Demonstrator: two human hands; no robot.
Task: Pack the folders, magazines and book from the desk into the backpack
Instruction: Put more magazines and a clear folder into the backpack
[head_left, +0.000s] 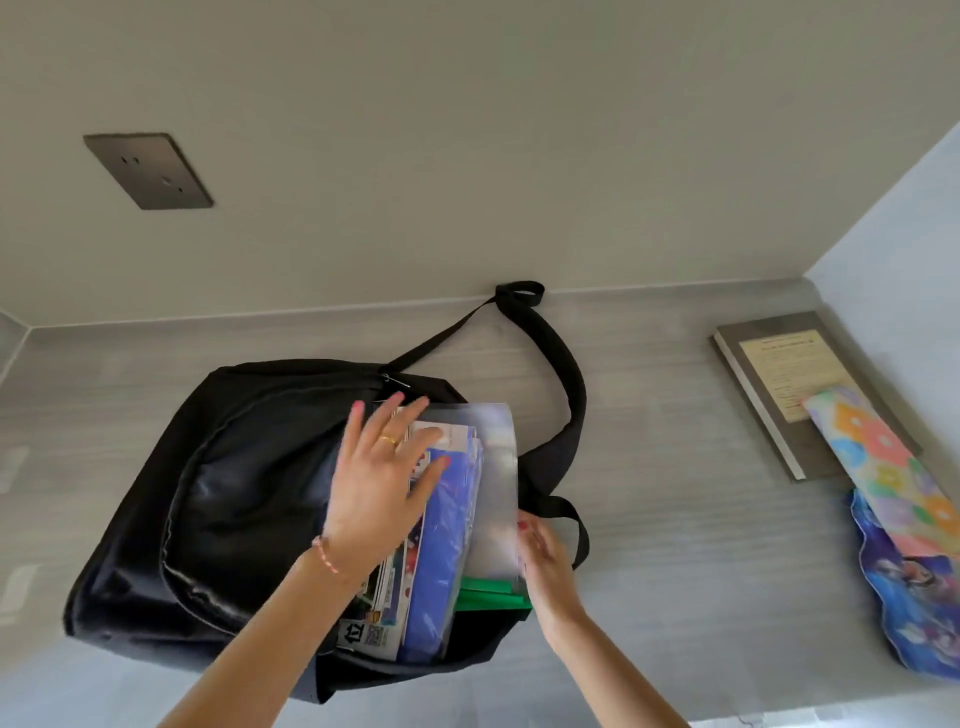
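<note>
A grey wood-grain desk (649, 519) runs along a pale wall, carrying a black backpack (208, 493) that lies on its side, its strap (558, 364) looped back to the wall edge. At the right end, a dark hardcover book (769, 384) lies flat, with a floral folder (883, 467) resting partly across it and a blue illustrated folder (914, 603) beneath.

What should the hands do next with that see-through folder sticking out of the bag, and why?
Probably push the clear folder deeper into the backpack. It stands half out, the right hand holds its edge, and the left hand lies flat on the magazines.
</note>
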